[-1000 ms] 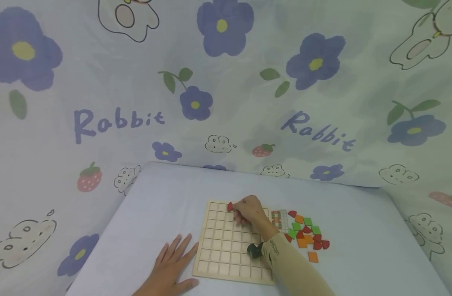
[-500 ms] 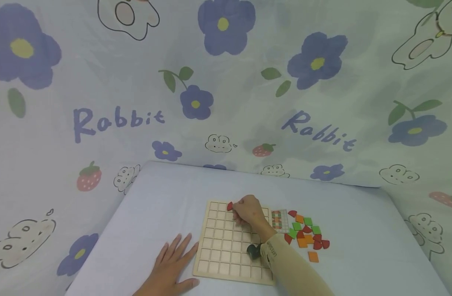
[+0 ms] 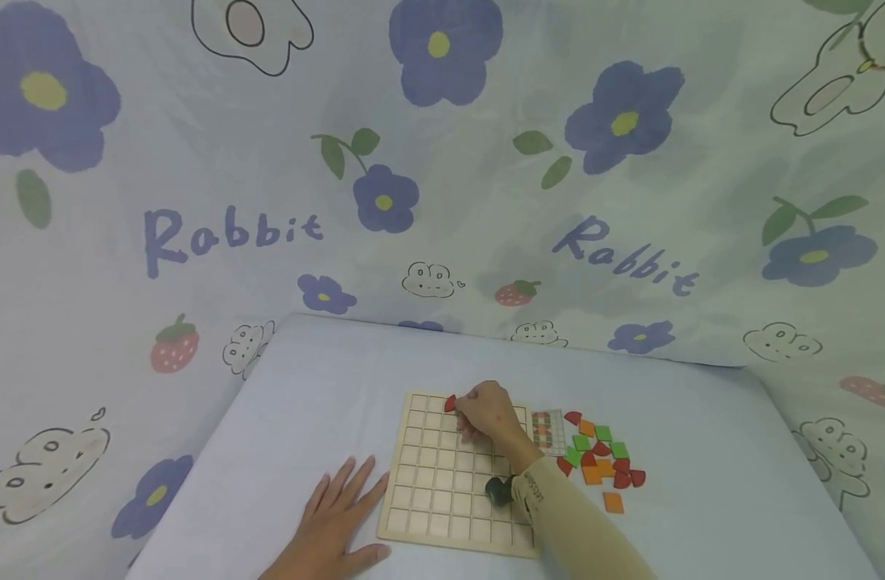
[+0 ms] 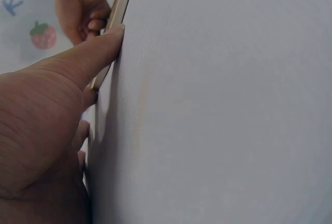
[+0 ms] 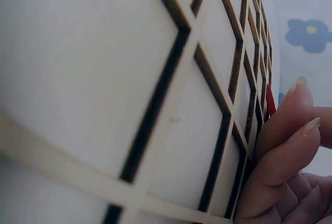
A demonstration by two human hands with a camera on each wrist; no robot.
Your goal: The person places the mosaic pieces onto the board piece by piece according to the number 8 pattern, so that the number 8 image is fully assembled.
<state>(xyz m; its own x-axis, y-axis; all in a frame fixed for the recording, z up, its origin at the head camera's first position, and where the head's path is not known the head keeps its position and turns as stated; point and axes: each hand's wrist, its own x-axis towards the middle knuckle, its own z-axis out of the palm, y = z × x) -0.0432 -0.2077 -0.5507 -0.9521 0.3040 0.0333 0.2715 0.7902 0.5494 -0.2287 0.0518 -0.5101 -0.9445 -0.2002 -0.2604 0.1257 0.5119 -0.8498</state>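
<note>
A light wooden grid board [image 3: 422, 524] lies on the white table. My right hand [image 3: 489, 411] reaches over its far rows, fingers curled, and holds a red fan-shaped tile [image 3: 450, 403] at its fingertips. The tile sits at a cell of the far row. From the right wrist, the red tile [image 5: 270, 99] shows as a thin sliver beyond the fingertips, close over the grid. My left hand [image 3: 333, 515] rests spread on the table beside the board's left edge. In the left wrist view its thumb [image 4: 98, 53] lies along the board edge.
Right of the board lie a pattern card [image 3: 549, 433] and a loose group of red, orange and green tiles, with one orange tile [image 3: 613, 503] nearer the front. A black wrist camera [image 3: 498, 490] hangs over the board. A printed curtain [image 3: 442, 225] stands behind the table.
</note>
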